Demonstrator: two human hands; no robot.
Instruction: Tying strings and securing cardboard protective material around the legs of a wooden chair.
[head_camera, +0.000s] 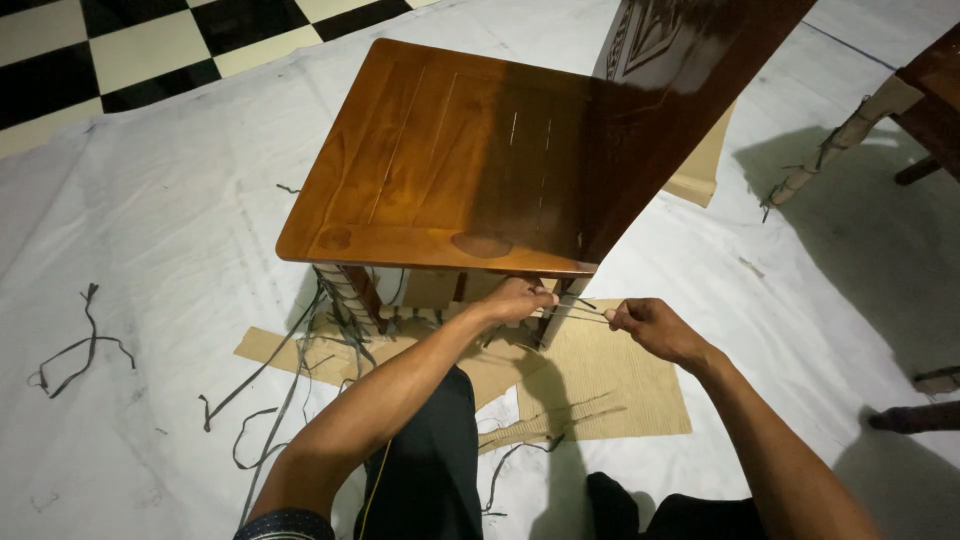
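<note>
A glossy brown wooden chair (450, 160) lies tipped on a white floor sheet (150, 230), its flat seat facing up at me. My left hand (518, 298) presses against a chair leg (556, 308) just under the seat's front edge, fingers closed on thin strap. My right hand (642, 324) is a little to the right, pinching the same thin grey straps (583, 313), which run taut between both hands. Another leg (347, 293), at the left, is wrapped in cardboard bound with strap.
Flat cardboard (600, 385) lies under the chair in front of my knees. Loose dark strap offcuts (75, 350) litter the sheet at left. Another wrapped furniture leg (840, 135) juts in at upper right. Checkered floor tiles (130, 45) show at the top left.
</note>
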